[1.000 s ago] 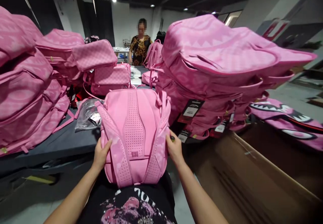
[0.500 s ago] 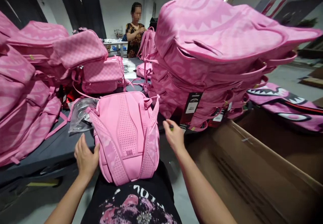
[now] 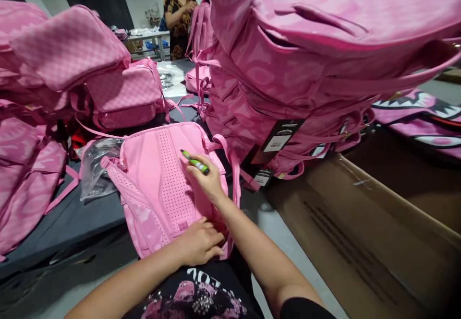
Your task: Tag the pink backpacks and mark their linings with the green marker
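Note:
A pink backpack (image 3: 147, 151) leans in front of me with its padded, dotted back panel and shoulder straps facing up. My left hand (image 3: 200, 242) reaches across its bottom, fingers bent over the lower right part by the strap; the fingertips are partly in shadow. Above the right side of the back panel, my right hand (image 3: 207, 177) is closed around a small green-and-black tool (image 3: 195, 162), slim like a pen, its dark tip pointing up and left. Whether it is a pen or a thread snip I cannot tell.
A tall stack of pink backpacks (image 3: 281, 79) with black hang tags (image 3: 279, 139) rises at right, beside an open cardboard box (image 3: 324, 228). More pink bags (image 3: 72, 45) and a clear plastic bag (image 3: 99, 170) lie on the dark table (image 3: 90, 218) at left. A person (image 3: 179, 17) stands behind.
My left hand has moved from the backpack's left side to its lower right. My right hand, with the green-and-black tool, has come left over the back panel. The view has shifted closer.

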### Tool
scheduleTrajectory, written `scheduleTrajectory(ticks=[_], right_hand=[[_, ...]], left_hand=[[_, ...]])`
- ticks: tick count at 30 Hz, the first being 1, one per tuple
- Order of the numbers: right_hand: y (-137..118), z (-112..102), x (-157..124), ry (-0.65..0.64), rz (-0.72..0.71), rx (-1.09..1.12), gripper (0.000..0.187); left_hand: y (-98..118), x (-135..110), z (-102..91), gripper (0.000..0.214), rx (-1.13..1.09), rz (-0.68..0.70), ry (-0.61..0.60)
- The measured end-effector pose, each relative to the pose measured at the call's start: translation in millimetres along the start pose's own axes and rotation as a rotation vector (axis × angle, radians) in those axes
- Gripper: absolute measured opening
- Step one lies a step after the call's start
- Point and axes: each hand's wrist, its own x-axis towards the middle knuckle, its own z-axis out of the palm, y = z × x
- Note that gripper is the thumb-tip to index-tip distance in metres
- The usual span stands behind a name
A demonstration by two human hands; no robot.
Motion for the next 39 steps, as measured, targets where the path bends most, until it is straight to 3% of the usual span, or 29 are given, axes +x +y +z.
scheduleTrajectory(ticks=[3, 6, 9, 12, 15, 18, 21, 23, 26, 29, 31, 34, 37, 39], right_hand=[[14.3, -44.6, -5.9, 0.283, -0.031, -0.072, 0.033], [23.2, -65.9, -15.0, 0.416, -0.049, -0.133, 0.036], [33.6, -63.4, -21.6, 0.458, -0.08, -0.264, 0.037], [48.5, -60.9, -25.5, 0.514, -0.131, -0.379, 0.034], [64.9, -67.4, -28.0, 0.486, -0.206, -0.461, 0.032], [77.4, -75.2, -27.9, 0.362, -0.357, -0.579, 0.036], [84.9, -78.3, -23.7, 0.264, -0.588, -0.748, 0.045], [88.6, -78.6, -20.2, 0.23, -0.705, -0.804, 0.049], [94.0, -78.6, -17.9, 0.219, -0.7, -0.796, 0.048], [99.1, -78.6, -19.3, 0.246, -0.598, -0.759, 0.046], [101.6, -78.2, -20.5, 0.275, -0.562, -0.731, 0.046], [102.2, -77.6, -21.6, 0.304, -0.564, -0.734, 0.045], [99.7, -77.8, -22.5, 0.313, -0.566, -0.779, 0.044], [97.6, -77.9, -22.8, 0.314, -0.554, -0.794, 0.044]], left_hand=[[-31.6, 14.8, -42.0, 0.022, -0.046, 0.011, 0.047], [-79.4, 59.7, -76.4, 0.024, 0.229, -0.043, 0.145], [-119.8, 116.8, -92.4, 0.031, 0.428, 0.034, -0.066], [-138.0, 161.7, -95.1, 0.037, 0.521, 0.101, -0.294], [-136.8, 182.2, -90.2, 0.036, 0.533, 0.15, -0.432], [-130.3, 183.9, -81.1, 0.035, 0.452, 0.195, -0.519], [-136.8, 183.9, -78.9, 0.042, 0.449, 0.184, -0.526], [-152.3, 189.5, -88.5, 0.048, 0.527, 0.168, -0.504], [-179.9, 202.9, -115.0, 0.063, 0.666, 0.147, -0.439], [-187.6, 208.0, -129.5, 0.061, 0.696, 0.133, -0.409], [-177.2, 202.7, -121.3, 0.052, 0.616, 0.119, -0.433], [-152.0, 188.7, -90.3, 0.049, 0.451, 0.12, -0.498], [-135.5, 180.9, -62.7, 0.047, 0.475, 0.134, -0.499], [-134.5, 180.8, -54.7, 0.047, 0.522, 0.153, -0.484]])
